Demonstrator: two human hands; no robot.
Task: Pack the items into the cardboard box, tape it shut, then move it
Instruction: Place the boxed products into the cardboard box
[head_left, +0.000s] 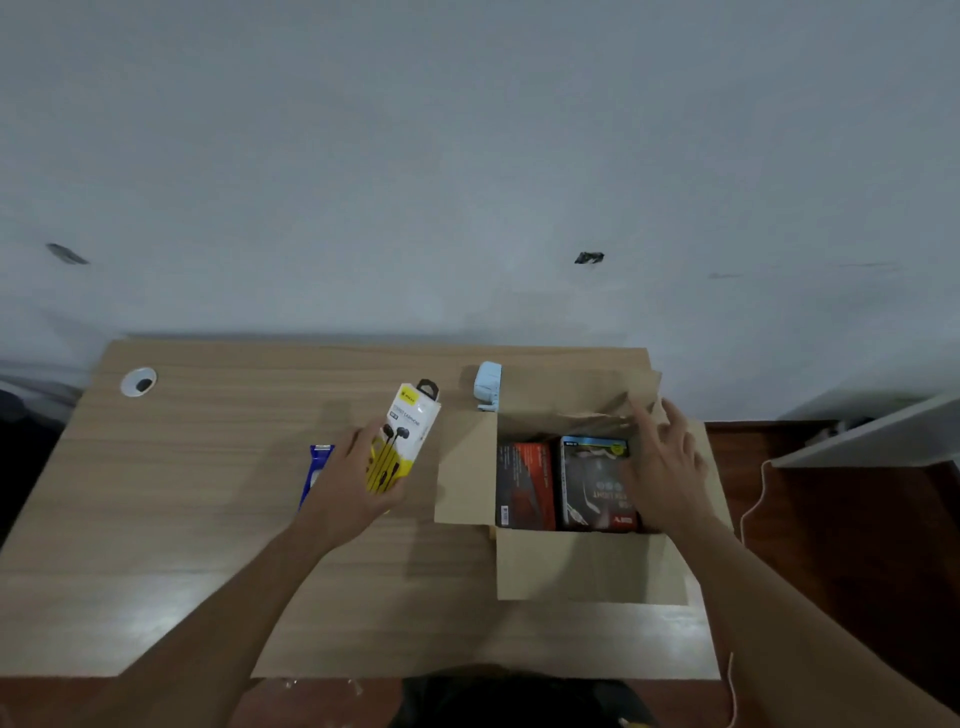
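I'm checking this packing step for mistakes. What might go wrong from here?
The left hand holds the earphone pack outside the cardboard box, whose visible space two packages already fill; it may not lie flat.

The blue packet lies partly hidden behind that hand and may be forgotten.

The right hand holds a flap back; released, it may fold inward.

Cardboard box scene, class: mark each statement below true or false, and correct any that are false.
1. The left hand holds a yellow-and-white earphone package. True.
2. The cardboard box is taped shut. False: its flaps are open.
3. Two dark packages lie side by side inside the box. True.
4. The right hand grips a roll of tape. False: it is open, at the box's right side, with nothing in it.
5. A blue item lies on the table beside the left hand. True.
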